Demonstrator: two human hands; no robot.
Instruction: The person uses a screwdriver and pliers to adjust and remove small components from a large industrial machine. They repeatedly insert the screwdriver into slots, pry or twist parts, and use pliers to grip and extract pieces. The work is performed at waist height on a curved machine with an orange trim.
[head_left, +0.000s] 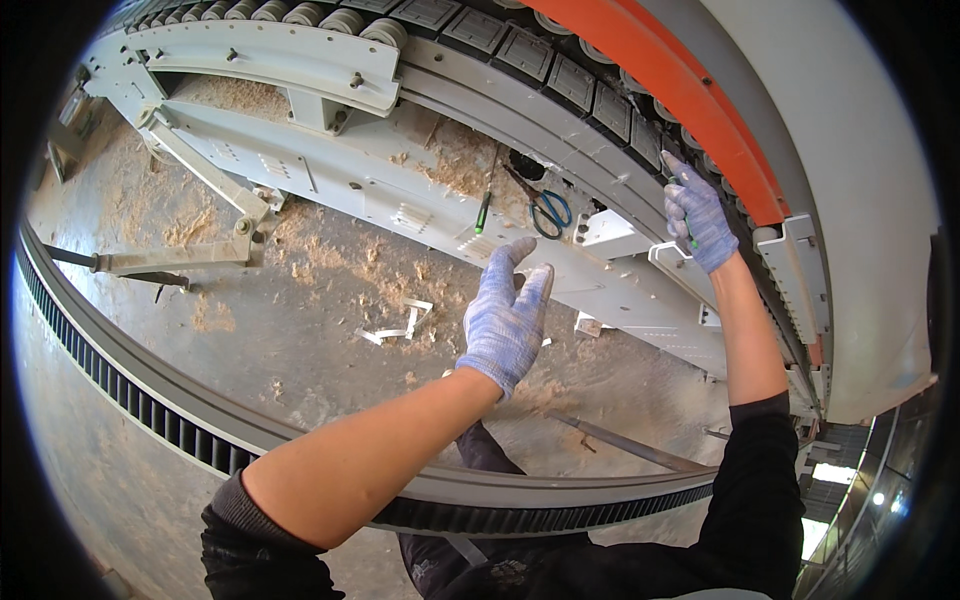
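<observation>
- nearest to the body, a curved rail (560, 489) with dark ribs runs across the front of the person; the forearms reach over it toward the machine.
- the left hand (505, 325), in a pale blue glove, is in the air above the floor (330, 380). its fingers are loosely spread, and i see nothing in it; perhaps it is kept there for balance.
- the right hand (702, 222), in a similar glove, is up beside the row of dark plates (570, 80). its forefinger is stretched toward them and the other fingers are curled in. a green spot shows near the palm, but i cannot tell if this is a tool in the grip.
- beyond the left hand, a green-handled tool (483, 213) and scissors (536, 197) lie on the white frame (350, 190), near its edge, handles toward the person. probably they are put so for easy picking.
- for containers, only the ledge of the frame acts like a shallow tray: it holds wood shavings (465, 160). close to the scissors is a dark hole (525, 165); its inside is too dark to tell.
- farther, the plates follow the curve between the frame and an orange guard (680, 90), which seems made to cover the rollers beside them.
</observation>
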